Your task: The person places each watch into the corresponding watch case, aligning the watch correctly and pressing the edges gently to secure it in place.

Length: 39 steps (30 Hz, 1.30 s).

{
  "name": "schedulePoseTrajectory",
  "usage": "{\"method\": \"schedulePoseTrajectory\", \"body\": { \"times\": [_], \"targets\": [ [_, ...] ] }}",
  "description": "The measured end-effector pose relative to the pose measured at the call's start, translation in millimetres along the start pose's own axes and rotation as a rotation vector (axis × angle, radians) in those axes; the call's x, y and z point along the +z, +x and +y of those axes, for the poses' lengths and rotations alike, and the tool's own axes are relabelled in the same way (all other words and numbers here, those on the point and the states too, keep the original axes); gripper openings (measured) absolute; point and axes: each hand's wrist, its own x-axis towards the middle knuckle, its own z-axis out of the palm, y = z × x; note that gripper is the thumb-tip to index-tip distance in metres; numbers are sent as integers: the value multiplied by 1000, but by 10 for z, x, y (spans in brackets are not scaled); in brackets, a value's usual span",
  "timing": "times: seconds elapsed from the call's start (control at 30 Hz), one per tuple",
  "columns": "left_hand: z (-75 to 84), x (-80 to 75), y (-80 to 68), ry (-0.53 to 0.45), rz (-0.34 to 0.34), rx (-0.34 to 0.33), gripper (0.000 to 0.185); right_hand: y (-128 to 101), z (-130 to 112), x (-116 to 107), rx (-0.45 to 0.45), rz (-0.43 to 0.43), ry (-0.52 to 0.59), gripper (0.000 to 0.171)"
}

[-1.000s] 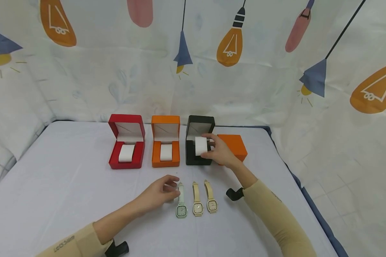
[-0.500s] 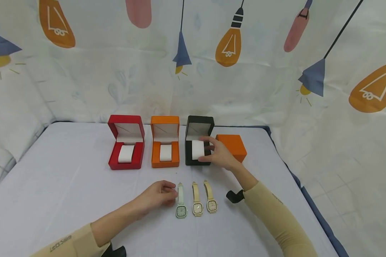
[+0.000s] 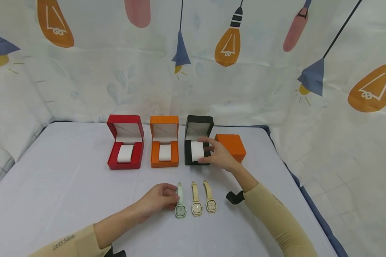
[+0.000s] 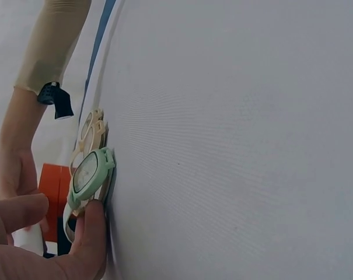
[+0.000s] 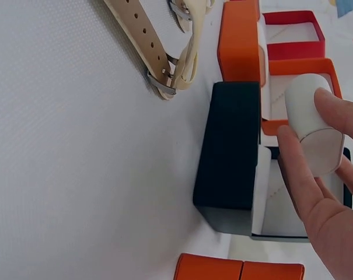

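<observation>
My right hand (image 3: 222, 156) pinches a white watch cushion (image 3: 197, 151) between thumb and fingers, at the open dark green watch box (image 3: 199, 120). In the right wrist view the cushion (image 5: 307, 111) stands out above the box (image 5: 229, 146). My left hand (image 3: 157, 200) is beside the mint green watch (image 3: 181, 211), its fingers loosely bent, fingertips right at the strap. The left wrist view shows a finger just below the green watch case (image 4: 90, 175), with the thumb (image 4: 24, 211) apart from it. Two cream watches (image 3: 197, 208) (image 3: 211, 205) lie to its right.
Left of the dark box stand an open orange box (image 3: 164, 164) and an open red box (image 3: 124, 166), each with a white cushion inside. A closed orange box (image 3: 232, 144) is at the right, behind my right wrist. A patterned curtain (image 3: 122, 60) hangs behind the white table (image 3: 67, 178).
My right hand has lowered the cushion slightly and shifted it left toward the box's middle. The left hand drew back a little from the green watch, then came to its strap again.
</observation>
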Motion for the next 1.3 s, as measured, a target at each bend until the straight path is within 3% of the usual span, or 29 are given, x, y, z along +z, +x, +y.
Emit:
{"method": "schedulePoseTrajectory", "body": {
  "times": [0.3, 0.63, 1.3],
  "targets": [
    [-28, -21, -2, 62, -42, 20, 63, -13, -7, -1, -10, -2, -4, 69],
    [-25, -16, 16, 158, -60, 75, 48, -21, -3, 2, -17, -2, -3, 69],
    [-59, -28, 7, 120, -79, 109, 46, -36, 68, -14, -43, -26, 61, 68]
  ]
}}
